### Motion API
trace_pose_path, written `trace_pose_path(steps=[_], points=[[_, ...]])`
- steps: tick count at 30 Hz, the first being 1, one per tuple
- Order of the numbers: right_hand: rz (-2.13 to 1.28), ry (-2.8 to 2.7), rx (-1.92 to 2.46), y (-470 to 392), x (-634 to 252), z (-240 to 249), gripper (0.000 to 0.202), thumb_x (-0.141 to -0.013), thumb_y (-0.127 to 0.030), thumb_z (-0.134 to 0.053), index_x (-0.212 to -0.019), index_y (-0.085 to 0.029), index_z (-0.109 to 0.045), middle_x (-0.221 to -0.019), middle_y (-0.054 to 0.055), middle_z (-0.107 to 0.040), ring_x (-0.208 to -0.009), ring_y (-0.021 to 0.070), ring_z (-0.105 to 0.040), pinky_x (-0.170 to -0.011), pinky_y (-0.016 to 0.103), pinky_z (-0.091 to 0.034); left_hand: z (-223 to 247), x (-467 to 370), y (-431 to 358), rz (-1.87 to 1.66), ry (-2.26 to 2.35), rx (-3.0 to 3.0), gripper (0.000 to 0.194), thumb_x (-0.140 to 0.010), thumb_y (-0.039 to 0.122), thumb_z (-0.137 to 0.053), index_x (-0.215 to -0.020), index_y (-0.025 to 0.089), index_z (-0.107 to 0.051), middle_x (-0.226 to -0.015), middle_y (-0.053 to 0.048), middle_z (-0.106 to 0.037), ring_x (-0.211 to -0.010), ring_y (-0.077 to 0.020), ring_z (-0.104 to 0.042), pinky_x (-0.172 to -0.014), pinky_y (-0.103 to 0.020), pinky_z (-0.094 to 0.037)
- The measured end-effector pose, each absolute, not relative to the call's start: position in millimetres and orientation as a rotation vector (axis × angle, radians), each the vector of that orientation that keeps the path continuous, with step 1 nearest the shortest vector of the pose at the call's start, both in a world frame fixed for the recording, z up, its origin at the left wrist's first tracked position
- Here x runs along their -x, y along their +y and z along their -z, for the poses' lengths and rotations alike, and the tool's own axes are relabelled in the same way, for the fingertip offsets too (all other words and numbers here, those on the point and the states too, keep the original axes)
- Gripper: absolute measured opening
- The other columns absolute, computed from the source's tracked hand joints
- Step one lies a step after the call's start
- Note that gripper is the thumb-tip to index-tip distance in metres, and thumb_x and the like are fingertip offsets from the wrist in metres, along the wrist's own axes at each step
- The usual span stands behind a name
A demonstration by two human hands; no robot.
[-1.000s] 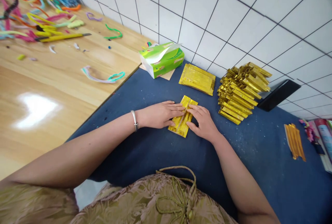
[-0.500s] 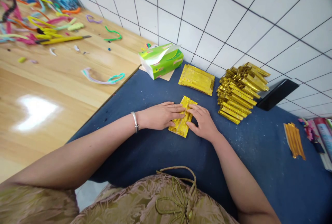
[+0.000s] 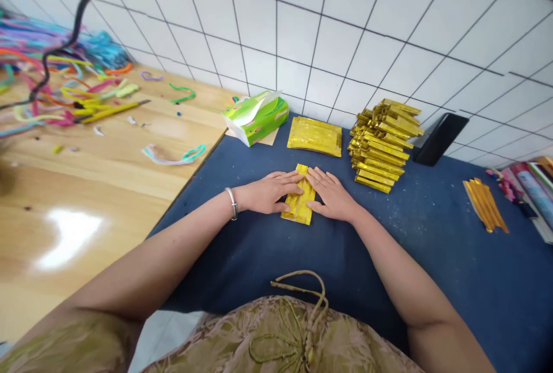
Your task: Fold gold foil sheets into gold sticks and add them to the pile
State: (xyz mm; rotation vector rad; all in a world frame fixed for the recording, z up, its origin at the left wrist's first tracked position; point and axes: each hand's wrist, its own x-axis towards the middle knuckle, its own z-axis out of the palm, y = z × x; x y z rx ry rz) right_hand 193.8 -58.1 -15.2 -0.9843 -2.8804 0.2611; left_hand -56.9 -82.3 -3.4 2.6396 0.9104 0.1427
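Note:
A sheet of gold foil paper (image 3: 303,203) lies on the dark blue table cover, its long sides folded in toward a seam down the middle. Across its left side rests my left hand (image 3: 276,191), fingers stretched out, a silver bangle at the wrist. My right hand (image 3: 333,194) lies flat along the right edge, fingertips pressing on the fold. Both hands are open and grip nothing. Just beyond them sits a flat stack of gold paper (image 3: 314,136). To its right rises a pile of folded gold strips (image 3: 380,145).
A green tissue pack (image 3: 259,120) stands near the tiled wall. A black phone (image 3: 441,138) leans behind the gold pile. Several orange-gold strips (image 3: 485,205) and books (image 3: 533,191) are at the right. Colourful pipe cleaners (image 3: 82,94) litter the wooden table (image 3: 121,189) at left.
The right side of the gold paper now lies flatter, folded in. My right hand has shifted from over the paper out to its right edge. The camera view has tilted slightly.

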Motion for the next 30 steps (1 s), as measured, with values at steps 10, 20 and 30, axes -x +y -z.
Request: trace_pose_path(steps=[10, 20, 30], points=[[-0.424, -2.911, 1.003, -58, -194, 11, 0.107, -0.068, -0.077, -0.049, -0.147, -0.014, -0.011, -0.153, 0.015, -0.011, -0.141, 0.0295, -0.007, -0.113, 0.049, -0.010, -2, 47, -48, 0.005, 0.783, -2.622, 0.065, -0.067, 0.047, -0.071, -0.123, 0.024, -0.047, -0.154, -0.012, -0.009, -0.141, -0.0331, -0.001, -0.110, -0.052, -0.012], [-0.314, -2.903, 1.098, -79, -191, -2, 0.120, -0.058, -0.081, -0.055, -0.146, -0.010, -0.015, -0.151, 0.020, -0.016, -0.140, 0.0342, -0.009, -0.112, 0.052, -0.009, 4, 48, -54, -0.040, 0.815, -2.646, 0.079, -0.064, 0.061, -0.068, -0.127, 0.021, -0.042, -0.154, -0.016, -0.006, -0.141, -0.0338, 0.001, -0.111, -0.050, -0.008], [-0.279, -2.944, 1.096, -106, -196, -2, 0.094, -0.077, -0.072, -0.043, -0.145, -0.013, -0.019, -0.151, 0.017, -0.019, -0.140, 0.0296, -0.012, -0.112, 0.050, -0.009, 9, 52, -56, -0.137, 0.819, -2.646, 0.082, -0.063, 0.064, -0.066, -0.130, 0.022, -0.043, -0.154, -0.012, -0.007, -0.141, -0.0326, -0.002, -0.112, -0.049, -0.009]])
